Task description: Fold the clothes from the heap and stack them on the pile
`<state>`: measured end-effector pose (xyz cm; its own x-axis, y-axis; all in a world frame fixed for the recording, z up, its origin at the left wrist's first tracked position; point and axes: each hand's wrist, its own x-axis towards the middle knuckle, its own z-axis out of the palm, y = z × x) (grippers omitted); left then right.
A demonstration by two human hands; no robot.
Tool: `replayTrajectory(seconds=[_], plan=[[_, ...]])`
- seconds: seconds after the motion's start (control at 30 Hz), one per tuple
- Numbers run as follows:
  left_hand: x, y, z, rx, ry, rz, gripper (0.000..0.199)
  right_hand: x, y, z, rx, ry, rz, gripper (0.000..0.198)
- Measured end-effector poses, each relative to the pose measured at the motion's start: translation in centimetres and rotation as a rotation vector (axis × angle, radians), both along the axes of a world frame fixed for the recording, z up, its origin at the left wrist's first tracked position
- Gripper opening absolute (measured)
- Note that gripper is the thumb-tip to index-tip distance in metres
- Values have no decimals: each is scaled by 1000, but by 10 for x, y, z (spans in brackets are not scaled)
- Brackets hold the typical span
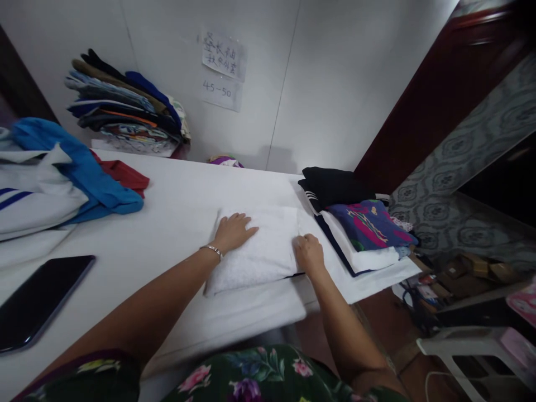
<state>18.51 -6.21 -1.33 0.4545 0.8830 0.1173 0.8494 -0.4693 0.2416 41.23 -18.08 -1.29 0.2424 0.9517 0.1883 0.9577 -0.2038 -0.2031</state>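
Observation:
A folded white garment (259,251) lies flat in front of me on the white-covered table. My left hand (235,231) rests palm down on its upper left part, fingers stretched out and thumb spread; a bracelet circles that wrist. At the garment's right edge, my right hand (309,252) is closed, its fingers curled over the edge cloth. A thin dark strip shows under the lower right corner. What the right fingertips pinch is partly hidden.
On the right stand folded clothes: a purple patterned garment (372,223) and black clothing (335,187). Loose blue clothing (79,178) and a phone (44,298) lie left. Behind rises a tall clothes stack (129,106). A white stool (473,346) stands lower right.

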Motion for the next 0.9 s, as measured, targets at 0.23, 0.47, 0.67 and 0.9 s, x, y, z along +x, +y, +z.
replayTrajectory(seconds=[0.23, 0.47, 0.67, 0.9], plan=[[0, -3, 0, 23, -34, -6, 52, -63, 67, 42, 165, -40, 434, 57], [0, -4, -5, 64, -77, -15, 48, -18, 114, -14, -284, 106, 143, 67], [-9, -35, -14, 104, -79, -11, 52, -13, 115, -24, -263, 131, 145, 68], [-29, -87, -39, 188, -93, -162, 67, -12, 117, -27, -269, 93, 142, 66]])
